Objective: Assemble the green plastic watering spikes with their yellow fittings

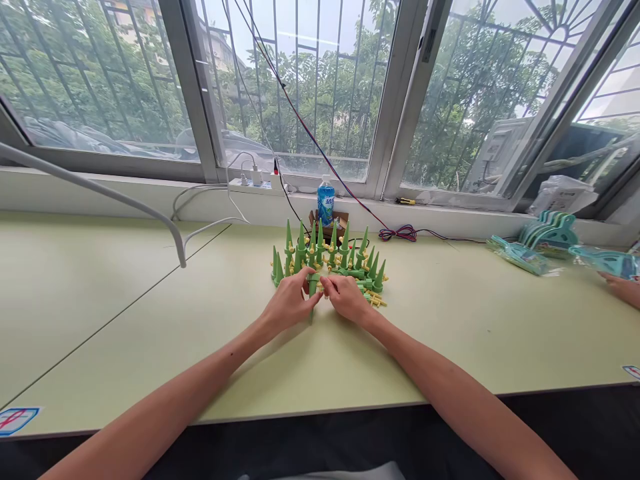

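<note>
My left hand [290, 298] is closed round a green plant watering spike [313, 287], its point downward over the table. On the spike's right side, my right hand [346, 297] pinches a small yellow valve [321, 285], largely hidden by the fingertips. Just beyond both hands stand several more green watering spikes [289, 239], points up, many with yellow valves attached. Other green and yellow pieces [373, 298] lie on their sides to the right of the group.
Behind the spikes are a blue-labelled bottle [326, 202] and a brown box [343, 218]. A coiled cable [399, 233] lies by the sill. Teal hangers [550, 233] are at the right, near another person's hand [623, 288]. A grey tube [125, 200] arches over the left of the table [150, 347].
</note>
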A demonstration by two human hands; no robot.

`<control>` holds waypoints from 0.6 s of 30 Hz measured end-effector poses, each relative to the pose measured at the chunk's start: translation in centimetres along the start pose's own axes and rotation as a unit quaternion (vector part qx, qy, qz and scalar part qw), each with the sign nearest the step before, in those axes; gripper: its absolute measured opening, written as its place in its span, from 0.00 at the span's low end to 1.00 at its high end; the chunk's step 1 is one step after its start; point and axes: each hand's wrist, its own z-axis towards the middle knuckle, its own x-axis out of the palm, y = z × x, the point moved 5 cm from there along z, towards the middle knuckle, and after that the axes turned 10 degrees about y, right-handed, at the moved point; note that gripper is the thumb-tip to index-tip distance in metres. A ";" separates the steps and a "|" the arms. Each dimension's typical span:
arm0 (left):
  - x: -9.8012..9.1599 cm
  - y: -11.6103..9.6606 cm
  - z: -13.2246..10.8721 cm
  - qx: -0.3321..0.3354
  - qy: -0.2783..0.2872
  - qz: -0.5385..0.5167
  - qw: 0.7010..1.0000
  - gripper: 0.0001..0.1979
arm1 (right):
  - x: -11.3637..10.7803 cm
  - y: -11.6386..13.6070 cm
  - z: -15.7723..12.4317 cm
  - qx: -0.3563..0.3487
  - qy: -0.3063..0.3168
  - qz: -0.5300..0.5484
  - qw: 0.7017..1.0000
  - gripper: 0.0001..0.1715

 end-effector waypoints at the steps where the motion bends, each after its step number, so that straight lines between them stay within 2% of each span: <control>1: 0.0 0.1 0.0 -0.002 -0.004 0.003 1.000 0.17 | 0.0 0.0 0.0 0.004 -0.003 0.002 1.000 0.25; 6: -0.1 0.4 0.1 -0.012 -0.019 0.008 1.000 0.17 | 0.1 0.0 -0.1 0.011 -0.005 0.030 0.999 0.12; 8: -0.1 0.5 0.1 -0.009 -0.016 0.005 1.000 0.17 | 0.1 0.0 -0.1 0.007 -0.004 0.029 1.000 0.10; 18: -0.1 0.2 0.0 -0.007 0.000 -0.006 1.000 0.18 | -0.1 0.3 -0.1 0.006 -0.009 -0.007 1.000 0.22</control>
